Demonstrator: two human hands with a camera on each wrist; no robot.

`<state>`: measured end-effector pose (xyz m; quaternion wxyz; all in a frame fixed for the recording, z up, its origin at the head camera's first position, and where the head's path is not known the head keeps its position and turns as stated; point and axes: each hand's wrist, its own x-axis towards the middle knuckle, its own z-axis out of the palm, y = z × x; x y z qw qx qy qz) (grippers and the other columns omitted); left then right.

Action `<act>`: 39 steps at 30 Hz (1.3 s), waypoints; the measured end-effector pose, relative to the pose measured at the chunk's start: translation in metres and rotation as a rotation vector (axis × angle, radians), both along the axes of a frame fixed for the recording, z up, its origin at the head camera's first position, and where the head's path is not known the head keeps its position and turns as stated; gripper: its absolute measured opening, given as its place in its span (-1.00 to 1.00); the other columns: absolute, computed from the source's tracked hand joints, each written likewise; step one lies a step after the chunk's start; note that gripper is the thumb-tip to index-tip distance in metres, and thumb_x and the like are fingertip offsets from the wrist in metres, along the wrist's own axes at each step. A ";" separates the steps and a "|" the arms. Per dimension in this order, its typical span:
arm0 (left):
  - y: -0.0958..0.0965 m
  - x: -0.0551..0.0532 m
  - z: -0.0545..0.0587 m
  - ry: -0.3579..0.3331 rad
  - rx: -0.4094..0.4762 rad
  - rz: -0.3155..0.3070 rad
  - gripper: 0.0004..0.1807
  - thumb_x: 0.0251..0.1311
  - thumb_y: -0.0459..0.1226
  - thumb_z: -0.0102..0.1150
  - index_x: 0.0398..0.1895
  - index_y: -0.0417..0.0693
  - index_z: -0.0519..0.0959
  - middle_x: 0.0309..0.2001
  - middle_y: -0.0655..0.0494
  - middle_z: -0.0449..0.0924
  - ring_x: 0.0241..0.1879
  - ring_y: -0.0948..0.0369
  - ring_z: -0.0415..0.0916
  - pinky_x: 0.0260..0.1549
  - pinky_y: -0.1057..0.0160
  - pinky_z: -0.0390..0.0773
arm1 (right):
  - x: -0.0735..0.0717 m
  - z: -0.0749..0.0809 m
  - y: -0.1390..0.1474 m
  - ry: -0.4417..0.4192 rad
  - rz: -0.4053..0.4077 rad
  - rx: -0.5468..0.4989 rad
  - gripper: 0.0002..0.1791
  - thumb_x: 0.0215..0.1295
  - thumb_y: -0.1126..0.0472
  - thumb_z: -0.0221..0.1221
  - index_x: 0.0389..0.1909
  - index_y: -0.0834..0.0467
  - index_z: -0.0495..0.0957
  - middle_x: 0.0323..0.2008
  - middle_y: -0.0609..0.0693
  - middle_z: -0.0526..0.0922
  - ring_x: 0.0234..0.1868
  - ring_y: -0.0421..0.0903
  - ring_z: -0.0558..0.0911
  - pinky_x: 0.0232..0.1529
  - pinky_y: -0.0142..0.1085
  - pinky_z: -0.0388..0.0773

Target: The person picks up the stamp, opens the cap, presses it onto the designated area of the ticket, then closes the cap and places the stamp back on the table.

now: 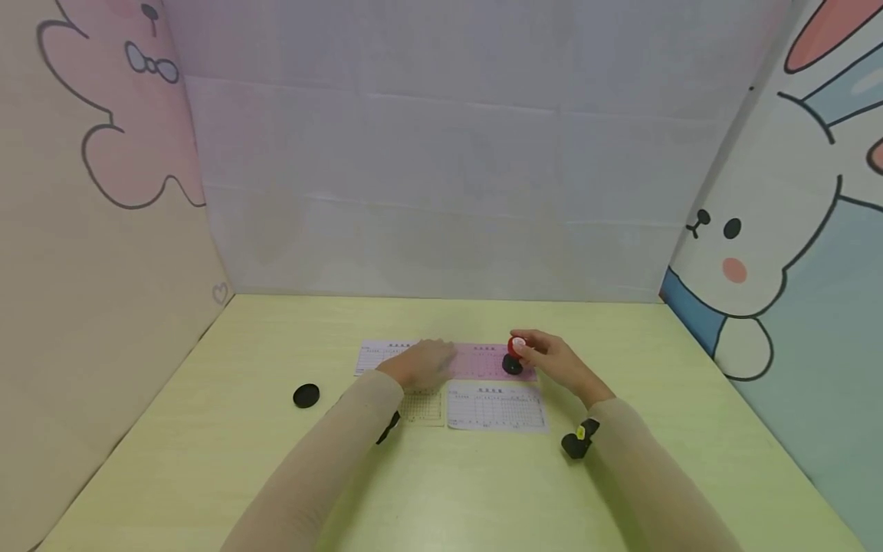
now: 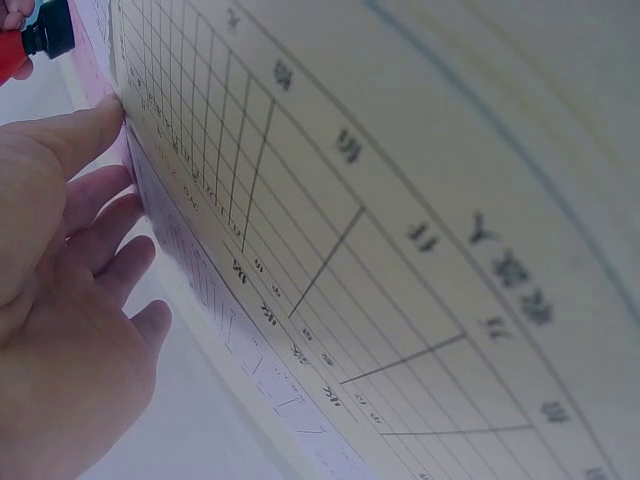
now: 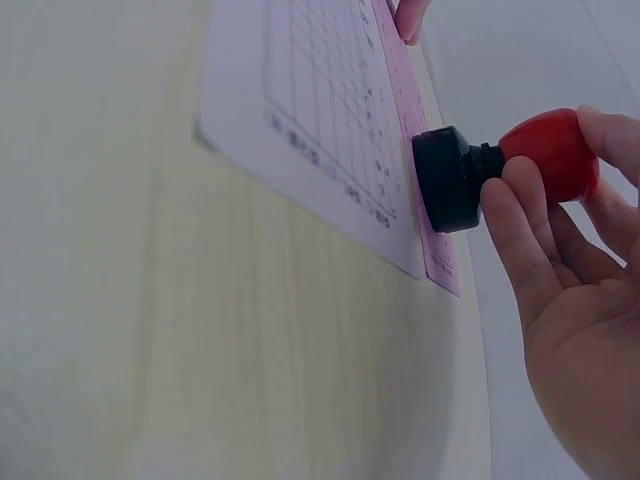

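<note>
My right hand point(image 1: 557, 362) grips the red knob of a black-based stamp point(image 3: 450, 180). The stamp's base is at the right end of a pink printed form point(image 1: 476, 366), seen upright against it in the right wrist view. My left hand point(image 1: 422, 363), fingers loosely extended, lies with its fingertips at the pink form's left part. Under the left hand and forearm, a white form point(image 1: 378, 354) at the back left and a yellowish form point(image 1: 426, 406) in front are partly hidden. Another white form point(image 1: 495, 406) lies in front of the pink one.
A round black lid point(image 1: 306, 395) lies on the pale wooden table point(image 1: 172, 460) left of the forms. A white back wall point(image 1: 441, 169) and side walls with cartoon drawings enclose the table. Each wrist wears a small black camera strap.
</note>
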<state>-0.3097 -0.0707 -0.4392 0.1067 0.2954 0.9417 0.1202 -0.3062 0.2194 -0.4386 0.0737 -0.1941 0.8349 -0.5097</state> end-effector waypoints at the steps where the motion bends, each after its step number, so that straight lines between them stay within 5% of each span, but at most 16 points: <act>1: 0.000 0.000 0.000 -0.005 -0.003 0.004 -0.51 0.54 -0.08 -0.06 0.38 -0.13 0.39 0.23 -0.05 0.50 0.25 0.02 0.42 0.33 0.01 0.32 | 0.000 0.000 0.000 0.003 0.003 0.004 -0.42 0.51 0.04 0.13 0.37 0.31 0.38 0.08 0.19 0.63 -0.07 0.09 0.65 0.08 -0.22 0.55; 5: 0.000 0.002 0.002 -0.014 -0.014 0.019 -0.43 0.55 -0.08 -0.08 0.50 -0.14 0.26 0.42 -0.09 0.33 0.42 -0.01 0.23 0.43 0.00 0.13 | 0.002 0.001 -0.003 0.053 -0.006 0.054 -0.44 0.51 0.04 0.13 0.35 0.32 0.41 0.04 0.18 0.65 -0.09 0.02 0.65 0.06 -0.19 0.56; 13: 0.000 0.005 0.005 -0.025 -0.021 0.023 -0.39 0.55 -0.07 -0.10 0.54 -0.15 0.19 0.49 -0.09 0.21 0.49 -0.02 0.10 0.46 0.01 0.02 | 0.008 0.002 -0.008 0.115 -0.053 0.153 -0.45 0.52 0.01 0.11 0.35 0.27 0.41 0.05 0.14 0.66 -0.07 -0.03 0.65 0.08 -0.05 0.55; 26: 0.002 0.004 0.004 -0.020 -0.013 0.017 -0.44 0.53 -0.09 -0.05 0.47 -0.15 0.29 0.37 -0.09 0.39 0.39 -0.02 0.28 0.41 0.00 0.18 | 0.009 -0.001 -0.007 0.163 -0.036 0.145 -0.49 0.54 0.06 0.08 0.32 0.32 0.42 -0.01 0.15 0.67 -0.16 -0.04 0.63 -0.11 -0.24 0.58; 39: 0.002 0.003 0.002 0.001 -0.024 0.004 -0.47 0.54 -0.08 -0.08 0.45 -0.14 0.33 0.35 -0.08 0.41 0.37 -0.01 0.31 0.41 -0.01 0.18 | 0.008 -0.006 -0.007 0.151 -0.045 0.115 -0.49 0.54 0.08 0.08 0.34 0.32 0.40 0.01 0.18 0.65 -0.13 -0.01 0.62 -0.05 -0.16 0.57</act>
